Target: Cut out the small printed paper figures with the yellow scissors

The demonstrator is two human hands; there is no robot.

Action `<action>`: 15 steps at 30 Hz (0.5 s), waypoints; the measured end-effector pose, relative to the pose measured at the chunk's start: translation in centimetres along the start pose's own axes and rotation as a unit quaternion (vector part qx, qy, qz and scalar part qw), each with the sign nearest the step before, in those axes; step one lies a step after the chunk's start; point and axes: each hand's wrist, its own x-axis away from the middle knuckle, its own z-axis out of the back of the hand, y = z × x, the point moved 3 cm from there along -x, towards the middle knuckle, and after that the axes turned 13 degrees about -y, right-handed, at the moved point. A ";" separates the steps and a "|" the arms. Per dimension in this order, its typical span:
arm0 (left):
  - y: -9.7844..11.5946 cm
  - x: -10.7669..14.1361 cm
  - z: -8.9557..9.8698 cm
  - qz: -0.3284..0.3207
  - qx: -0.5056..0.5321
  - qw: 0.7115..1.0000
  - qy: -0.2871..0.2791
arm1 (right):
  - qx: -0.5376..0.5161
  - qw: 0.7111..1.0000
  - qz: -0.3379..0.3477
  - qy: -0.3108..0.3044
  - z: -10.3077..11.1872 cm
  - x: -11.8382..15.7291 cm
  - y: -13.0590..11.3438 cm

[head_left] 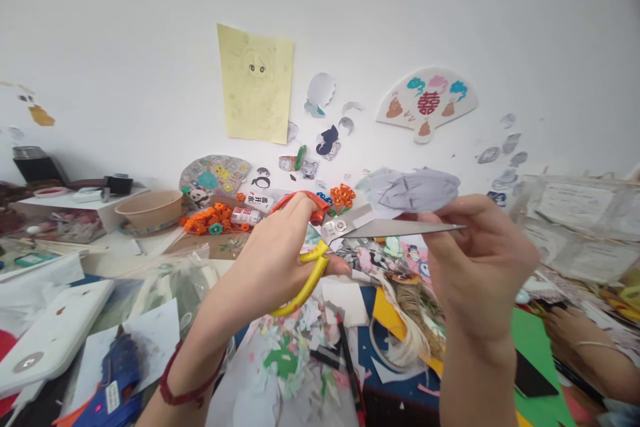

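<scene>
My left hand (280, 237) is closed on a pair of scissors (336, 227) with one yellow and one red handle, its fingers partly hidden behind the handles. The blades are spread apart and point right, towards my right hand (475, 253). Between the fingers of that hand is a piece of white paper (420, 190) with a pencil drawing and a cut, uneven outline. The upper blade partly overlaps the paper's left side; the lower blade passes in front of my right fingers. Below, paper scraps (295, 347) lie in a heap on a white sheet.
A blue glue gun (120, 367) and a white device (53, 333) lie at left. Twine (413, 300) and a green sheet (537, 373) are at right, near another person's hand (575, 333). A tan bowl (153, 210) stands behind; paper cutouts and a fan (427, 103) hang on the wall.
</scene>
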 end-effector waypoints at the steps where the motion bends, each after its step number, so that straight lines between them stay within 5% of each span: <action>1: 0.0 0.0 0.0 0.001 -0.002 1.000 0.001 | -0.008 1.000 -0.003 0.000 0.0 0.0 0.0; 15: -0.2 0.0 -0.1 -0.006 0.013 1.000 0.024 | -0.031 0.998 0.053 0.032 -0.1 -0.3 1.1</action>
